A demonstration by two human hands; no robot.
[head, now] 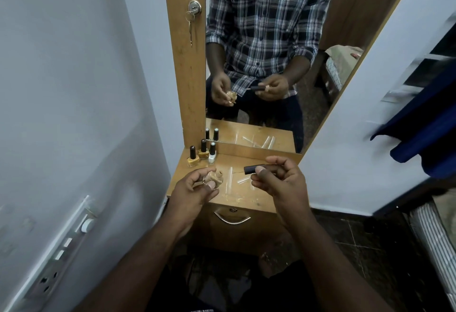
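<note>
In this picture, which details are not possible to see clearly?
Head view, beige bottle: its lower part is covered by the left hand.
Head view, black cap: far end hidden inside the right hand.
Head view, three shelf bottles: labels too small.
Head view, blue cloth: blurred, cut by the right edge.
</note>
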